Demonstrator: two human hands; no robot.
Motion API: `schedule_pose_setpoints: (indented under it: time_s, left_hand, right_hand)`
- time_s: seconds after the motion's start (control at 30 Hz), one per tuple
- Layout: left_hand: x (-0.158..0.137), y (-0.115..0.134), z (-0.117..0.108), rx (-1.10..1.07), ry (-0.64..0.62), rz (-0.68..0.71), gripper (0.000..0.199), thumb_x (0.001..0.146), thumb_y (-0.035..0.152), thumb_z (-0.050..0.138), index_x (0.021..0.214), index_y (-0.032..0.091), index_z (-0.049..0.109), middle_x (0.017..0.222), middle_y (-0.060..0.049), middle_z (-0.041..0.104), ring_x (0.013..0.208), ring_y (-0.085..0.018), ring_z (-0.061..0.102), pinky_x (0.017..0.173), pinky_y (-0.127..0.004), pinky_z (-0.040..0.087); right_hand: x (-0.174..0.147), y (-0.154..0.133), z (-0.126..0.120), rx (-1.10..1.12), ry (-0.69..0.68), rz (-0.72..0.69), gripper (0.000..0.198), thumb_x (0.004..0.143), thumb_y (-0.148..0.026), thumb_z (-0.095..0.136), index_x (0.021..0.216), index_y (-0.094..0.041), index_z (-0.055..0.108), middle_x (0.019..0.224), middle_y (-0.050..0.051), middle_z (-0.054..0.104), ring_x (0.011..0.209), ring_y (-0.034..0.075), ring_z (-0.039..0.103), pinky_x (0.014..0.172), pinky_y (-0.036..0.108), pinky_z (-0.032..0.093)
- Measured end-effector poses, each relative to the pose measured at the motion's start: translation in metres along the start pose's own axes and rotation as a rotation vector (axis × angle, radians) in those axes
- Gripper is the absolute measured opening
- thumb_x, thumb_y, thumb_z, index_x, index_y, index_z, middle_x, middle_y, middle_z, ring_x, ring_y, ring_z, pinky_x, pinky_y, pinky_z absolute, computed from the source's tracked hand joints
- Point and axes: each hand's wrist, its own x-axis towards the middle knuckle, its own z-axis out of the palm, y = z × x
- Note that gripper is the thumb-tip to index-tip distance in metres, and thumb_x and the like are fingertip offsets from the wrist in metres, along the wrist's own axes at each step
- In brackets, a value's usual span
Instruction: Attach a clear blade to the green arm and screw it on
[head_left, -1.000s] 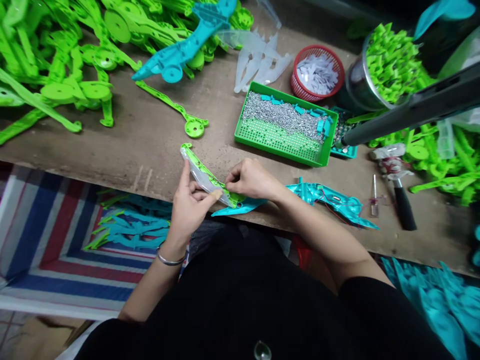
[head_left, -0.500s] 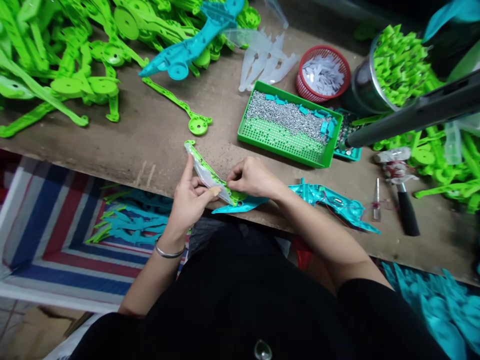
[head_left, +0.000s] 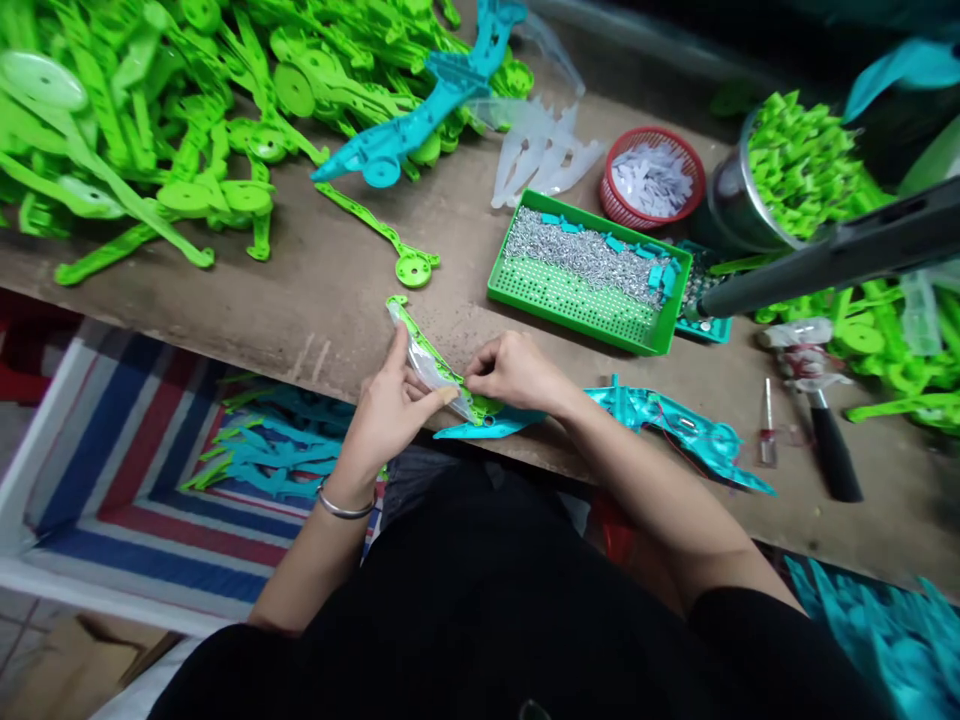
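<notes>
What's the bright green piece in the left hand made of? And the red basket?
Green piece: probably plastic, slightly shiny, judging by its even colour and moulded-looking ridges. Red basket: likely plastic, maybe slightly glossy, since its slotted wall looks moulded in one colour.

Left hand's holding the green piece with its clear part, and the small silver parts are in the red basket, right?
Not quite. The head view shows the small silver parts in the green tray, not the red basket. The left hand is holding the green piece with its clear part, as you say.
</notes>
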Motion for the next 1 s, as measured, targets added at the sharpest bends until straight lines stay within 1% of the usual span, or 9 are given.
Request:
schedule_pose_setpoints:
  time_s: [0.1, 0.23, 0.47, 0.67, 0.7, 0.77, 0.87, 0.93, 1.0]
  left_hand:
    - [-0.001, 0.003, -0.004, 0.108, -0.001, -0.006, 0.108, 0.073, 0.047, 0.079, 0.158, 0.023, 0.018, 0.069, 0.006, 0.067, 0.060, -0.012, 0.063, 0.061, -0.022, 0.051]
    - [-0.002, 0.007, -0.004, 0.122, -0.007, -0.017, 0.106, 0.074, 0.045, 0.078, 0.158, 0.020, 0.019, 0.069, 0.005, 0.070, 0.060, -0.013, 0.064, 0.063, -0.023, 0.051]
    - [0.000, 0.011, 0.001, 0.162, 0.060, 0.022, 0.099, 0.078, 0.049, 0.074, 0.157, 0.017, 0.023, 0.066, 0.005, 0.069, 0.063, -0.017, 0.068, 0.067, -0.028, 0.051]
    - [0.003, 0.011, -0.002, 0.161, 0.019, 0.046, 0.100, 0.078, 0.047, 0.074, 0.157, 0.013, 0.022, 0.059, 0.005, 0.066, 0.057, -0.019, 0.067, 0.060, -0.029, 0.050]
    - [0.004, 0.012, -0.003, 0.179, 0.027, 0.051, 0.096, 0.080, 0.047, 0.073, 0.156, 0.012, 0.024, 0.058, 0.006, 0.065, 0.056, -0.019, 0.066, 0.061, -0.029, 0.049]
    - [0.005, 0.012, -0.003, 0.247, 0.083, 0.085, 0.080, 0.086, 0.046, 0.067, 0.152, 0.013, 0.036, 0.059, 0.004, 0.064, 0.060, -0.020, 0.067, 0.065, -0.029, 0.049]
    - [0.008, 0.011, -0.001, 0.353, 0.220, 0.171, 0.058, 0.090, 0.042, 0.063, 0.140, 0.014, 0.051, 0.073, -0.002, 0.068, 0.074, -0.021, 0.068, 0.074, -0.031, 0.050]
    - [0.009, 0.009, 0.000, 0.379, 0.246, 0.193, 0.059, 0.088, 0.039, 0.066, 0.140, 0.014, 0.051, 0.076, -0.002, 0.068, 0.076, -0.021, 0.067, 0.076, -0.031, 0.049]
    - [0.009, 0.009, -0.003, 0.415, 0.229, 0.185, 0.058, 0.090, 0.040, 0.064, 0.140, 0.015, 0.050, 0.075, -0.002, 0.068, 0.074, -0.020, 0.067, 0.074, -0.030, 0.049]
  right_hand:
    - [0.000, 0.002, 0.001, 0.002, 0.003, -0.003, 0.015, 0.072, -0.014, 0.065, 0.072, -0.016, 0.079, 0.066, 0.003, 0.075, 0.059, 0.011, 0.063, 0.060, 0.023, 0.041]
    - [0.000, 0.004, 0.003, 0.014, 0.001, -0.009, 0.014, 0.072, -0.015, 0.064, 0.069, -0.016, 0.078, 0.065, 0.002, 0.074, 0.059, 0.011, 0.063, 0.058, 0.022, 0.040]
    - [0.001, 0.004, 0.004, 0.046, -0.002, 0.004, 0.014, 0.071, -0.018, 0.064, 0.070, -0.016, 0.078, 0.068, 0.004, 0.075, 0.059, 0.013, 0.063, 0.057, 0.023, 0.042]
    - [0.002, 0.004, 0.005, 0.037, 0.001, 0.010, 0.014, 0.071, -0.019, 0.065, 0.070, -0.016, 0.078, 0.066, 0.004, 0.075, 0.059, 0.014, 0.064, 0.059, 0.025, 0.043]
    - [0.002, 0.004, 0.005, 0.039, 0.000, 0.009, 0.014, 0.070, -0.018, 0.064, 0.069, -0.016, 0.078, 0.065, 0.004, 0.074, 0.059, 0.014, 0.063, 0.058, 0.025, 0.042]
    - [0.001, 0.004, 0.005, 0.041, 0.001, 0.011, 0.016, 0.070, -0.017, 0.062, 0.068, -0.016, 0.078, 0.063, 0.003, 0.073, 0.057, 0.013, 0.062, 0.057, 0.024, 0.042]
    - [0.000, 0.003, 0.004, 0.055, 0.003, 0.021, 0.018, 0.069, -0.015, 0.060, 0.068, -0.016, 0.078, 0.063, 0.003, 0.073, 0.057, 0.012, 0.062, 0.056, 0.023, 0.041]
    - [0.000, 0.002, 0.003, 0.065, 0.000, 0.026, 0.018, 0.069, -0.016, 0.060, 0.069, -0.015, 0.078, 0.066, 0.003, 0.074, 0.059, 0.013, 0.063, 0.057, 0.023, 0.042]
    - [0.001, 0.002, 0.003, 0.066, -0.006, 0.032, 0.018, 0.069, -0.015, 0.060, 0.069, -0.015, 0.078, 0.067, 0.004, 0.074, 0.059, 0.013, 0.063, 0.058, 0.023, 0.042]
